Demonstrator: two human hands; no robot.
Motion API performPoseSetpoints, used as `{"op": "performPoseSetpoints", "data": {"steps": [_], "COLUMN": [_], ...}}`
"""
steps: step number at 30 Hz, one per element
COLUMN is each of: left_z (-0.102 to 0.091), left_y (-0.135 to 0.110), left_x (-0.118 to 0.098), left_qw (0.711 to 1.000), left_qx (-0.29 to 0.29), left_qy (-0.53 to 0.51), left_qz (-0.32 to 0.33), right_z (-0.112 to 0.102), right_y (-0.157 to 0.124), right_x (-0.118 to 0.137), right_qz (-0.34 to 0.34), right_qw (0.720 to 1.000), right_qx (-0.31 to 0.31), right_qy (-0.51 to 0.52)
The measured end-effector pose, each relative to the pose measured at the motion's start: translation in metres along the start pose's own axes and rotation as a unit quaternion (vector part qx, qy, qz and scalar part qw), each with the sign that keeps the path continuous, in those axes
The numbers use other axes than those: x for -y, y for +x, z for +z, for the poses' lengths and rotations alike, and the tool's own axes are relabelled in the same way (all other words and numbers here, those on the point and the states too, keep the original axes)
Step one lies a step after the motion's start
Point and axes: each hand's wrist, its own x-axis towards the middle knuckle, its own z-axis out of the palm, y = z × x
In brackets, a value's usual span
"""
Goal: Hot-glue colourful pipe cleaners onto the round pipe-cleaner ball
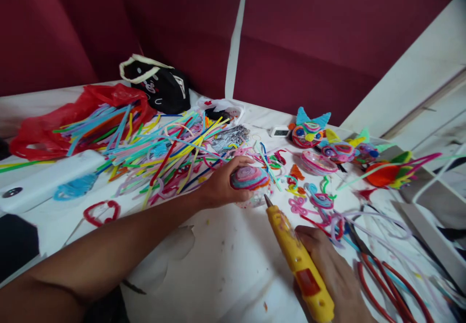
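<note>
While left hand (220, 186) grasps the round spiral coil of pink, blue and purple pipe cleaners (249, 177), fingers curled over its far edge, right hand (337, 277) is clenched around the yellow hot-glue gun (299, 261). The nozzle tip points at the coil's near edge, just beside it. The coil sits mid-frame on what looks like a clear plastic dome (255, 200); the view is too soft to be sure. The dome rests on the white table (218, 269), at the edge of the loose multicoloured pipe-cleaner pile (163, 150).

My read: this is a gluing step. To do it well:
- pin the coil flat so the spiral can't unwind
- put the nozzle on the seam between coil and dome
- use small beads, not one blob
- left fingertips stay clear of the hot tip and fresh glue
- hold pressure until it sets
- the gun lies low, so tip the nose down and glue lands on the rim, not the table

Writing: almost nothing legible.
- black cloth tote bag with cream handles (160, 89): white print, too small to read
- gun body: red-orange panel, no text resolvable
- small white digital display unit (279, 131): screen visible, digits not readable
- no brand mark visible anywhere
</note>
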Motion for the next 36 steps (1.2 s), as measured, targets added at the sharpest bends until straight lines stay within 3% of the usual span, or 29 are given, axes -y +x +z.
{"op": "performPoseSetpoints", "data": {"steps": [6, 12, 21, 30, 36], "left_z": [0.0046, 0.0057, 0.0066, 0.0069, 0.0073], "left_y": [-0.0046, -0.0055, -0.0061, -0.0066, -0.0059], "left_x": [-0.0011, -0.0035, -0.0040, -0.0033, -0.0029], "left_qw": [1.000, 1.000, 0.999, 0.999, 0.999], "left_qx": [0.016, 0.016, 0.015, 0.012, 0.023], "left_qy": [0.007, 0.003, 0.020, 0.009, -0.012], "left_qz": [0.014, 0.017, 0.032, 0.036, 0.024], "right_z": [0.0117, 0.0113, 0.0102, 0.0078, 0.0078], "right_y": [-0.0003, 0.0002, 0.0043, -0.0005, 0.0018], "right_x": [0.0032, 0.0079, 0.0091, 0.0076, 0.0102], "right_qz": [0.048, 0.090, 0.063, 0.116, 0.084], "right_qw": [0.995, 0.990, 0.990, 0.984, 0.990], "right_qx": [-0.005, 0.003, -0.010, 0.005, -0.007], "right_qy": [0.085, 0.105, 0.123, 0.133, 0.114]}}
